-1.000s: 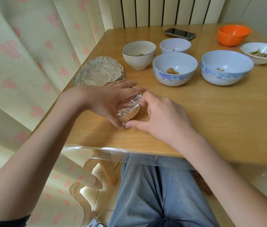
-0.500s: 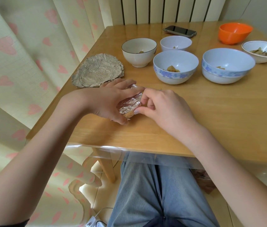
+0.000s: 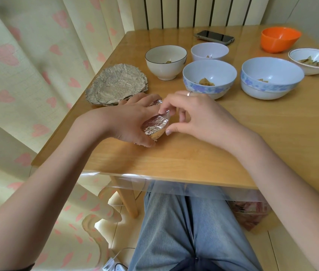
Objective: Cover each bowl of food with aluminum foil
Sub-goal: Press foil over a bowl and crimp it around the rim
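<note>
Pinching the crimped foil edge, our right hand (image 3: 195, 118) now has thumb and forefinger closed on the rim of the foil-wrapped bowl (image 3: 155, 126), where half a second ago those fingers were tucked lower against its side. Our left hand (image 3: 133, 122) cups the bowl from the left with its fingers curled round it, as it did a second ago, and the bowl sits tilted toward us near the front of the table (image 3: 272, 133), between the two hands. We judge this to mean the fold is being worked round the rim and this first cover is nearly sealed.

Counting, we see one bowl wrapped and six open: the black-rimmed white bowl (image 3: 165, 61), the small pale bowl (image 3: 209, 51), the two blue-patterned bowls (image 3: 209, 78) (image 3: 271, 78), the orange bowl (image 3: 280, 39) and the shallow white bowl (image 3: 314, 60). Five of these show scraps of food; we cannot see into the orange one. One pile of crumpled foil sheets (image 3: 116, 84) lies just behind the left hand; how many sheets it holds we cannot tell. One phone (image 3: 214, 37) rests at the far edge.
</note>
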Demonstrator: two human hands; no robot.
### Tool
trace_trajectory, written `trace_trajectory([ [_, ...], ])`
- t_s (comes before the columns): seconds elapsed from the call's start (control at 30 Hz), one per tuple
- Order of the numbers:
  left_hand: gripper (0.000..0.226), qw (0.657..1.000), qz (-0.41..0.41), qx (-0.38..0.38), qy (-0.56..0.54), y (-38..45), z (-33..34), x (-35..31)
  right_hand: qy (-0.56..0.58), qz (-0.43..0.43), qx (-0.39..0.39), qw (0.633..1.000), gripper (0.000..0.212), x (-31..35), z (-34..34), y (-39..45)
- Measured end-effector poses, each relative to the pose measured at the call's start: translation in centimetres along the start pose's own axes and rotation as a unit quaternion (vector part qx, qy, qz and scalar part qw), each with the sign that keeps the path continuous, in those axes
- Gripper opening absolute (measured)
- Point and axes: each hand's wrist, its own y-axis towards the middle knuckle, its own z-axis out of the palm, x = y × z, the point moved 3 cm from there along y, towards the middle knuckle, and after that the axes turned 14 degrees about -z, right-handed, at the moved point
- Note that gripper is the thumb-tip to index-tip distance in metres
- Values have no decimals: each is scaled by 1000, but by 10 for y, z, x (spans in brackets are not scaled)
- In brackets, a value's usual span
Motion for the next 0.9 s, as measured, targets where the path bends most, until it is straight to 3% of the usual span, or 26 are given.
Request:
trace_trajectory([
  [0.23,96,1000,-2,-2,7,0,0,0,-23,-94,-65,993,9,-8,5,0],
  [0.43,91,1000,-4,-1,-5,-2,-2,-2,-83,-172,-43,981,7,-10,8,-1],
  [0.6,86,998,-59,-27,-2,-4,-4,-15,-154,-202,-42,966,14,-17,9,-5],
  [0.73,91,992,-111,-58,-5,-2,-2,-25,-111,-136,-91,980,19,-20,1,-15],
  [0.8,104,992,-122,-45,3,-2,0,-26,-70,-50,-128,988,27,-15,-1,-25],
  [0.9,129,993,-116,-11,28,-7,1,-20,-51,41,-104,992,42,0,10,-41],
])
